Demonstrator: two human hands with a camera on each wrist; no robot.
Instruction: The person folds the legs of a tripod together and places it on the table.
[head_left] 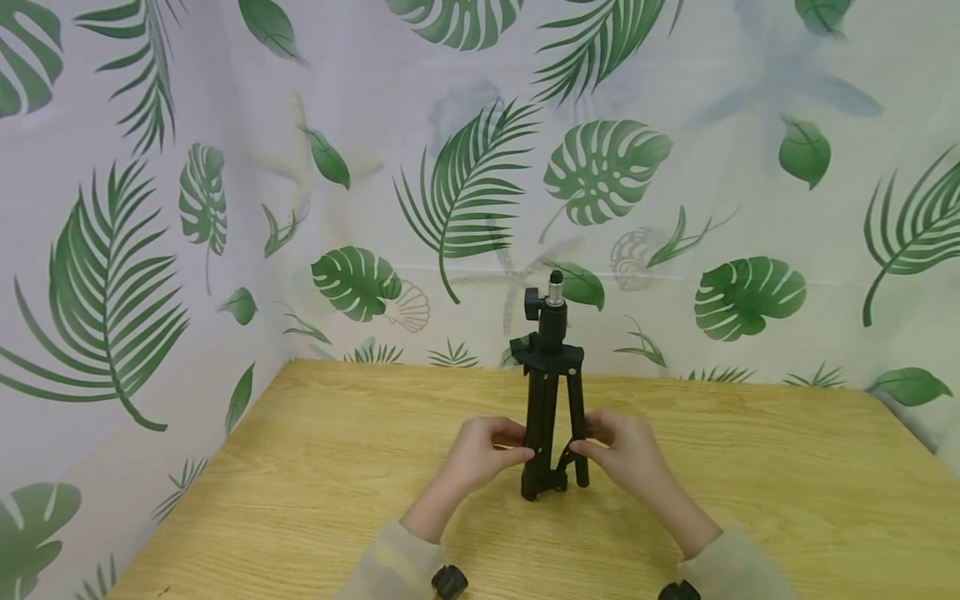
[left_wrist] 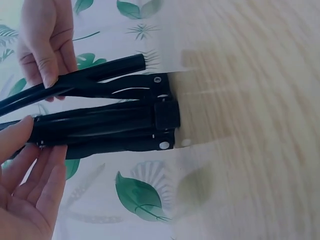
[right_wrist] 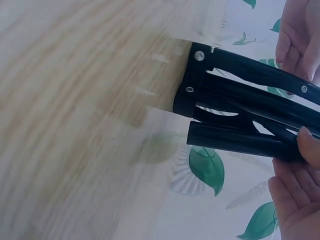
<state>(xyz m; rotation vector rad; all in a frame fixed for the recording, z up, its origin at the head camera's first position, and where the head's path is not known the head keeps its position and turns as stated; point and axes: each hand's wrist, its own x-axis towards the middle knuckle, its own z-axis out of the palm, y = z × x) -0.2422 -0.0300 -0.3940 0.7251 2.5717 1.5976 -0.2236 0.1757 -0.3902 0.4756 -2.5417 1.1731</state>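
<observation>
A black light stand (head_left: pixel 552 357) with a silver-tipped stud on top stands upright between the hands in the head view. The left hand (head_left: pixel 483 457) pinches one of its folded legs (left_wrist: pixel 95 125), thumb toward me and fingers behind. On the other side the right hand (head_left: pixel 628 457) grips the right leg (right_wrist: pixel 235 141) between thumb and fingers. That leg is angled a little away from the others, with a brace (head_left: pixel 564 460) linking it to the centre. The stand's lower end is right at the tabletop in both wrist views.
The wood-grain table (head_left: pixel 360 433) reaches back to a white cloth (head_left: pixel 480 333) printed with green leaves, which also covers the left side. Dark wrist-worn devices (head_left: pixel 450 581) sit at both sleeves.
</observation>
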